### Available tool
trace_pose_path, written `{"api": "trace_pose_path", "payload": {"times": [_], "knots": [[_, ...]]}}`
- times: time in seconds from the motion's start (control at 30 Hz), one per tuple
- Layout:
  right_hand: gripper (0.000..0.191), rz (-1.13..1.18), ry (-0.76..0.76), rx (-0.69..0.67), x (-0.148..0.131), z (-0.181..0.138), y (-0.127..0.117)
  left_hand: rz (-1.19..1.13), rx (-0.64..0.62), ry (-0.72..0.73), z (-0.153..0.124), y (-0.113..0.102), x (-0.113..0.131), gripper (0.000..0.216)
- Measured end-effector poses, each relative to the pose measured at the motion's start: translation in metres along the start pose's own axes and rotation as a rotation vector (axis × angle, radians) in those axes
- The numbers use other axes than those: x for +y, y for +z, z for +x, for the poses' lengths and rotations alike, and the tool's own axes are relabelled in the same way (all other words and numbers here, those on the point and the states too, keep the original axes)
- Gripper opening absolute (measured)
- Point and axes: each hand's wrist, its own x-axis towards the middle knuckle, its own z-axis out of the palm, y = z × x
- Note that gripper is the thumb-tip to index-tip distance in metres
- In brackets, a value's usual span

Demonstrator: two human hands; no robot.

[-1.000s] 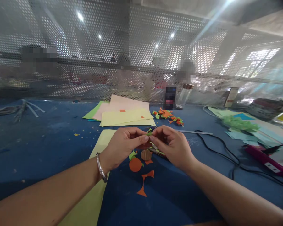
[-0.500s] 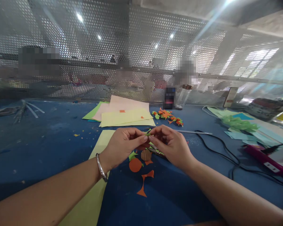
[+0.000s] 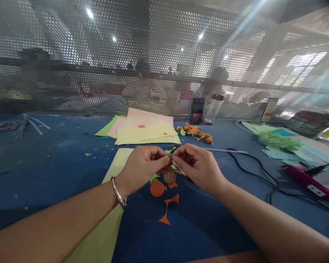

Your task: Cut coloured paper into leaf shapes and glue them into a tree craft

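My left hand (image 3: 146, 163) and my right hand (image 3: 199, 164) meet at the middle of the view. Between thumbs and fingertips, both pinch a small piece of green paper (image 3: 171, 153), mostly hidden by the fingers. Just below them on the table lie an orange paper circle (image 3: 157, 189), a round wooden-looking piece (image 3: 170, 178) and an orange paper offcut (image 3: 168, 208). A green paper scrap (image 3: 154, 178) sits beside the circle. Partly behind my right hand is a thin dark tool that I cannot make out. A long yellow-green sheet (image 3: 98, 233) runs under my left forearm.
Stacked paper sheets (image 3: 146, 135) lie ahead, with curled orange and green paper pieces (image 3: 192, 129) to their right. Behind stand a clear bottle (image 3: 215, 107) and a perforated metal screen (image 3: 170, 47). A black cable (image 3: 263, 173), a magenta power strip (image 3: 309, 182) and green papers (image 3: 279, 140) occupy the right.
The view has shifted slightly, so the table things sit a little higher. Both hands keep their pinch on the green paper, with barely any movement of the fingers.
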Motion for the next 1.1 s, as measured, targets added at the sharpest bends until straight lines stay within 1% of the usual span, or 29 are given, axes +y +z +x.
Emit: {"api": "trace_pose_path", "payload": {"times": [0.2, 0.47, 0.53, 0.63, 0.73, 0.87, 1.0, 1.1], "knots": [[0.009, -0.071, -0.019, 0.005, 0.0003, -0.0001, 0.0003, 0.025, 0.028, 0.000, -0.0015, 0.0023, 0.0012, 0.009], [0.010, -0.060, -0.035, 0.013, -0.0031, -0.0012, -0.0005, 0.051, -0.004, 0.041, -0.0027, 0.0025, 0.0020, 0.009], [0.010, -0.038, -0.029, 0.011, -0.0026, -0.0010, -0.0010, 0.010, -0.025, 0.031, -0.0023, 0.0025, 0.0018, 0.013], [0.009, 0.010, 0.002, 0.001, -0.0007, -0.0003, -0.0018, -0.119, -0.038, -0.027, -0.0012, 0.0026, 0.0022, 0.020], [0.009, 0.065, 0.042, -0.014, 0.0016, 0.0004, -0.0021, -0.220, -0.030, -0.080, -0.0001, 0.0022, 0.0030, 0.020], [0.012, 0.097, 0.079, -0.015, 0.0029, 0.0008, -0.0019, -0.265, -0.042, -0.091, 0.0007, 0.0008, 0.0028, 0.019], [0.012, 0.106, 0.086, -0.020, 0.0018, 0.0008, -0.0021, -0.308, -0.120, -0.144, 0.0010, -0.0001, 0.0024, 0.015], [0.011, 0.137, 0.105, -0.032, 0.0009, 0.0006, -0.0022, -0.361, -0.176, -0.172, 0.0023, -0.0008, 0.0023, 0.017]]}}
